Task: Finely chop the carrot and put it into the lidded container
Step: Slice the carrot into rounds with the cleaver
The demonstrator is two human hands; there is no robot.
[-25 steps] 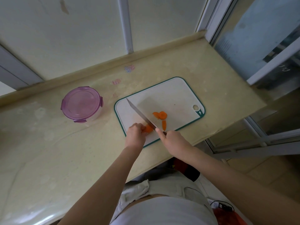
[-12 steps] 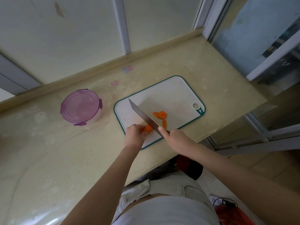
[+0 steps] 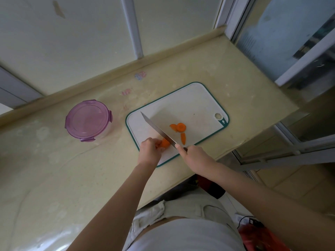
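Here the left hand (image 3: pixel 149 150) pinches the carrot (image 3: pixel 165 143), the right hand (image 3: pixel 194 155) gripping the knife (image 3: pixel 157 129) beside it.

The person wears a white top (image 3: pixel 188 236) over pale grey-beige trousers (image 3: pixel 188 203) with a curved pocket seam (image 3: pixel 210 208). The arms (image 3: pixel 126 192) are bare to the left hand (image 3: pixel 149 151) and right hand (image 3: pixel 194 154).

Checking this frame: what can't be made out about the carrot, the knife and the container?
All in the head view:
- The left hand covers most of the carrot; how much is left is hidden.
- The right hand wraps the handle of the knife, hiding it.
- The tinted lid hides what the container holds.
- Whether the blade has cut through: the steep angle does not show.
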